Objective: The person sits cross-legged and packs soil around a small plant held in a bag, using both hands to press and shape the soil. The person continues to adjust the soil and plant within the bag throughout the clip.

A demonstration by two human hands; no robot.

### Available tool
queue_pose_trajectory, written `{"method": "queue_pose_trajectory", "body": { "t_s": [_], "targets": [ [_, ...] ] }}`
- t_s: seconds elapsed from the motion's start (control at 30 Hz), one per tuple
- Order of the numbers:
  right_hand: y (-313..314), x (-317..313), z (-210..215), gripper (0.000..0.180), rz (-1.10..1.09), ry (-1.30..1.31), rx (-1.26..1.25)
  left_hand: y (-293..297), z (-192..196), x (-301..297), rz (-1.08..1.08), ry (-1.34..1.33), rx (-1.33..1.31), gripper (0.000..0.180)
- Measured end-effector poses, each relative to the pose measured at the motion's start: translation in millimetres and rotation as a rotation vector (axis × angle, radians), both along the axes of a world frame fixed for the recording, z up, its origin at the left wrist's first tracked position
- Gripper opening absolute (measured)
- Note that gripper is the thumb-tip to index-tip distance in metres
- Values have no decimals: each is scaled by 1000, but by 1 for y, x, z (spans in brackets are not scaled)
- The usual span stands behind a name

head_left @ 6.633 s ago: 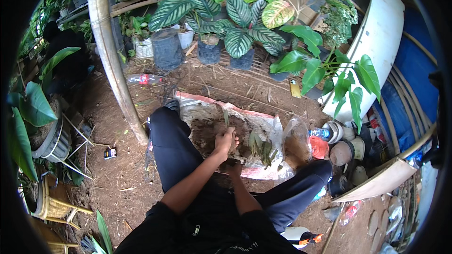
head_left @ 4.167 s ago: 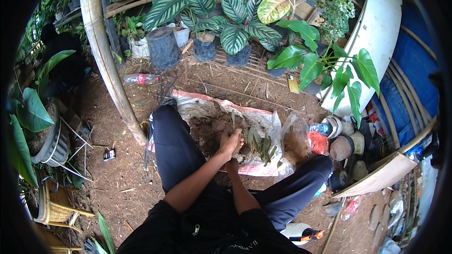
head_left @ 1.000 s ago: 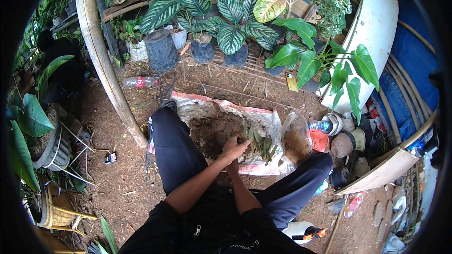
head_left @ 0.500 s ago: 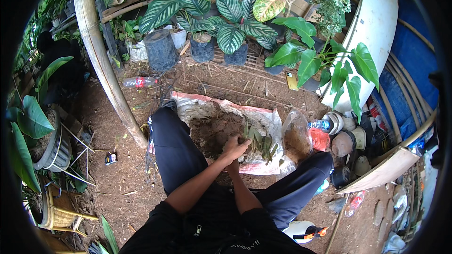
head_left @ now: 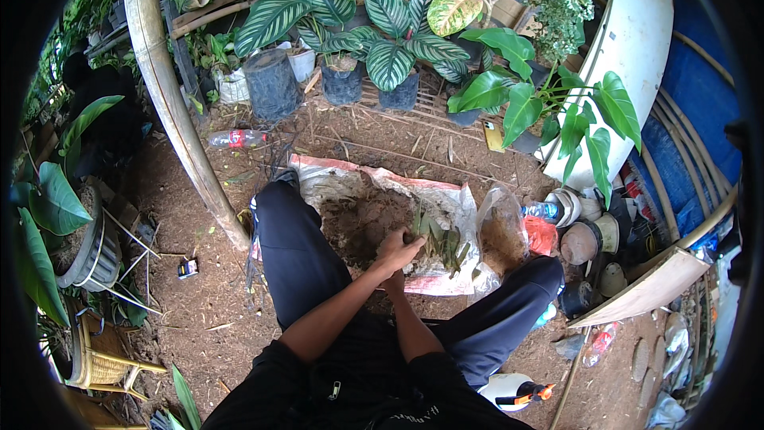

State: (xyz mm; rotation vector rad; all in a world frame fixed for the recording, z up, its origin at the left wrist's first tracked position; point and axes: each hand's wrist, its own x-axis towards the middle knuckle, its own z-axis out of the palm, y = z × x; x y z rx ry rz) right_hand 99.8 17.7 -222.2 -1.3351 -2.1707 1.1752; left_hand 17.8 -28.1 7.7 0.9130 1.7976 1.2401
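My left hand (head_left: 397, 250) is bent with its fingers closed over the middle of an opened white and pink sack (head_left: 464, 201). Dull green leaf strips (head_left: 442, 245) lie right against its fingertips, but what it grips is hidden. Below it, my right hand (head_left: 394, 281) is mostly covered by the left, so its fingers do not show. Dark loose soil (head_left: 368, 219) is heaped on the sack, just beyond and left of both hands. Against the sack's right edge rests a clear plastic bag (head_left: 501, 231) with brown material inside.
My bent legs flank the sack. Potted plants with striped leaves (head_left: 390, 64) line the far side. A bamboo pole (head_left: 155, 72) slants at left, near a plastic bottle (head_left: 237, 138). Stacked pots (head_left: 581, 243) and a board (head_left: 645, 287) stand at right; a sprayer (head_left: 517, 392) sits near me.
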Motion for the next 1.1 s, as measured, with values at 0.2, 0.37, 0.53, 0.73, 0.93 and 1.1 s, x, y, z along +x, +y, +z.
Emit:
{"method": "queue_pose_trajectory", "body": {
  "t_s": [0.2, 0.37, 0.53, 0.73, 0.93, 1.1],
  "targets": [
    [2, 1, -12, 60, -4, 22, 58, 1, -2, 0, -25, 11, -31, 49],
    [3, 1, -24, 57, -40, 85, 6, 3, -4, 2, -25, -16, -27, 54],
    [3, 1, -27, 56, -9, 138, 124, 2, -3, 3, -28, 7, -44, 59],
    [0, 3, -12, 57, -13, 87, 105, -5, 11, 5, -81, 11, -26, 60],
    [-1, 4, -9, 58, -17, 84, 71, -10, 16, 7, -143, 136, -59, 70],
    [-2, 4, -8, 59, -20, 75, 56, -10, 4, 9, -259, 371, 41, 66]
  ]
}}
